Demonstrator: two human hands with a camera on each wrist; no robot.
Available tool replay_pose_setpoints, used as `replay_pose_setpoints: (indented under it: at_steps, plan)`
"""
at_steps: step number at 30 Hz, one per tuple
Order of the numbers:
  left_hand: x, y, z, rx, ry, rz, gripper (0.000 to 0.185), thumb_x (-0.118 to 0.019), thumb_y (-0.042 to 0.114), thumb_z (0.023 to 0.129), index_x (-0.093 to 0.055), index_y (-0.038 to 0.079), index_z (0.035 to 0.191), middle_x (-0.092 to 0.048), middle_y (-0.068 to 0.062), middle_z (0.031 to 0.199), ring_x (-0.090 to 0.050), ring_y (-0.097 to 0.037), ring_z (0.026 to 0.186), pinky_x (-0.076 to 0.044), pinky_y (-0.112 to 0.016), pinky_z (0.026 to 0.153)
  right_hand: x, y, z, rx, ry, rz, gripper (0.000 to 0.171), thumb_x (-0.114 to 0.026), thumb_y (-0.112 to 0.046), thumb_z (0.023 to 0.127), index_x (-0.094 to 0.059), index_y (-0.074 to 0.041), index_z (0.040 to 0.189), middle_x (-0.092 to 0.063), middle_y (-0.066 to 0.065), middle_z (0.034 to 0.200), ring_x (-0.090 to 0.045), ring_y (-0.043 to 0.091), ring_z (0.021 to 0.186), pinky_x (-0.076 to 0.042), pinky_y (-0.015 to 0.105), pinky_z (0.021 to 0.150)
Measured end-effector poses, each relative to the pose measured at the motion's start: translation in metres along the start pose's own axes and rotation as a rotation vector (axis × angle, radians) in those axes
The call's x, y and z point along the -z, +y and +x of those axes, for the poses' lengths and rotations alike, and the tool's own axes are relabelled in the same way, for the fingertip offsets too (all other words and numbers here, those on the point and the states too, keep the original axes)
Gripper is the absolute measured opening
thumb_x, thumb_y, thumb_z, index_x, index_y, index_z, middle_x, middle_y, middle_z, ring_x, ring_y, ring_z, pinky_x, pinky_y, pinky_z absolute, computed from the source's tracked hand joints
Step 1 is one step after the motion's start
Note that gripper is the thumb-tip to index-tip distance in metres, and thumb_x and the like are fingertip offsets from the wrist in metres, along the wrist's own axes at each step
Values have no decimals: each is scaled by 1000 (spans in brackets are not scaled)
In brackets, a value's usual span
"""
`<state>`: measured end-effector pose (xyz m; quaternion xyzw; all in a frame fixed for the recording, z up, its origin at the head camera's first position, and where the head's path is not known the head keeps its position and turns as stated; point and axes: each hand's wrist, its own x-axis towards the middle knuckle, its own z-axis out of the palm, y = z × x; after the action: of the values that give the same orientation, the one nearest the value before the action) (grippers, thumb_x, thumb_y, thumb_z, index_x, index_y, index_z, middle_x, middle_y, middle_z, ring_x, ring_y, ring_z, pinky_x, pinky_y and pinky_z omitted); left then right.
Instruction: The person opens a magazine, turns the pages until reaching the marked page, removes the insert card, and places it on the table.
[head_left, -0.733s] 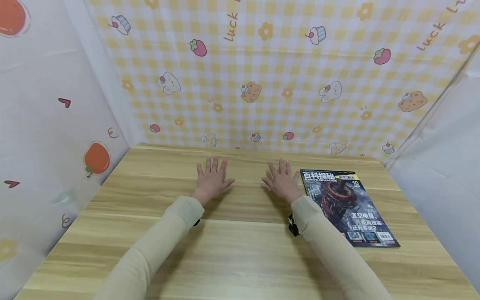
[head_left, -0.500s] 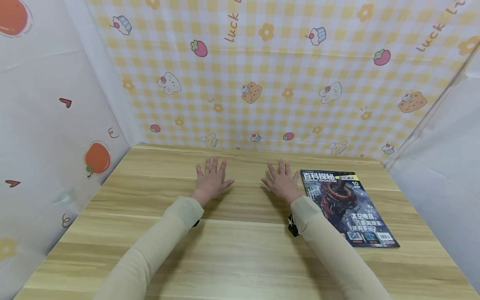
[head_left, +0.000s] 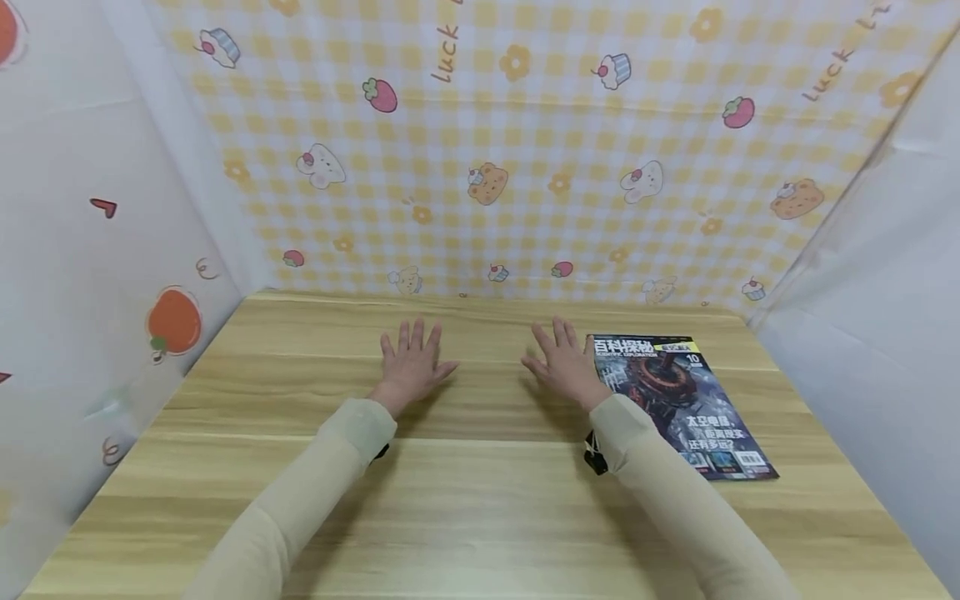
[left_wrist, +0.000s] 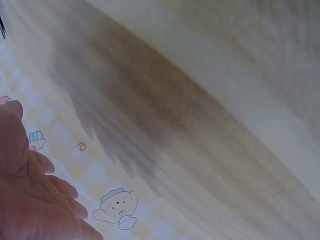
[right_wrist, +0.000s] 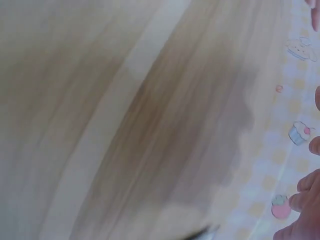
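Magazine [head_left: 678, 402] is lying flat on the wooden worktop [head_left: 480, 500], cover up, toward the right rear corner. Right hand [head_left: 564, 364] is hovering just beside its left edge, grip spread and holding nothing. Left hand [head_left: 408, 362] is sitting well apart to the left, fingers [head_left: 411, 336] spread over bare wood.

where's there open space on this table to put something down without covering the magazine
The near half of the table, between the two sleeves, is bare wood. So is the left part, from the left hand to the orange-print wall. A small gap lies between the left hand and right hand. The right side is crowded: the magazine lies beside the right hand.
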<state>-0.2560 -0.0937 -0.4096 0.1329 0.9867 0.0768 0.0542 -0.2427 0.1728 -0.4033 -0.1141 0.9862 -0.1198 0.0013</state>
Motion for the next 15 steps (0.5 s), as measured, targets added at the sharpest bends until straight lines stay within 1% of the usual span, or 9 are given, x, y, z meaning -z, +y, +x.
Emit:
replay_pose_setpoints:
  at_steps: [3,6,10,11,13,15]
  plan:
    - [-8,3,0,-14,-12,-19,76,-35,55,96,-6,12,152,1,-20,156,7,-40,142,4,-65,109,5,14,-15,9,17,25,65,-47,-43,96,-25,-14,150,-9,22,155,-6,38,143,-3,69,107]
    - [-15,9,0,-38,-18,-44,76,-37,54,96,-8,11,152,1,-20,156,7,-41,142,3,-65,109,9,34,-35,23,37,15,64,-50,-41,95,-29,-12,148,-14,25,154,-10,39,142,-5,70,106]
    - [-21,18,-1,-79,-22,-70,75,-38,53,96,-11,10,151,-1,-21,156,4,-41,143,1,-63,110,16,71,-66,90,108,11,61,-58,-35,92,-39,-5,142,-25,29,148,-21,44,138,-13,72,103]
    - [-21,21,-1,-95,-20,-69,75,-38,53,96,-12,9,151,-2,-22,156,2,-42,143,0,-63,111,18,82,-72,121,142,11,60,-61,-32,90,-43,-2,139,-31,31,145,-27,46,134,-17,72,101]
    - [-20,27,0,-133,-16,-69,75,-37,54,97,-12,8,151,-4,-22,155,0,-42,142,-2,-62,112,23,103,-87,150,180,7,59,-64,-29,88,-47,1,135,-36,32,140,-33,48,130,-22,71,100]
    - [-17,34,0,-186,-13,-72,75,-35,53,97,-13,6,151,-6,-24,155,-3,-43,142,-6,-60,112,30,124,-101,161,203,10,57,-66,-27,87,-49,4,132,-40,33,136,-37,50,126,-27,69,98]
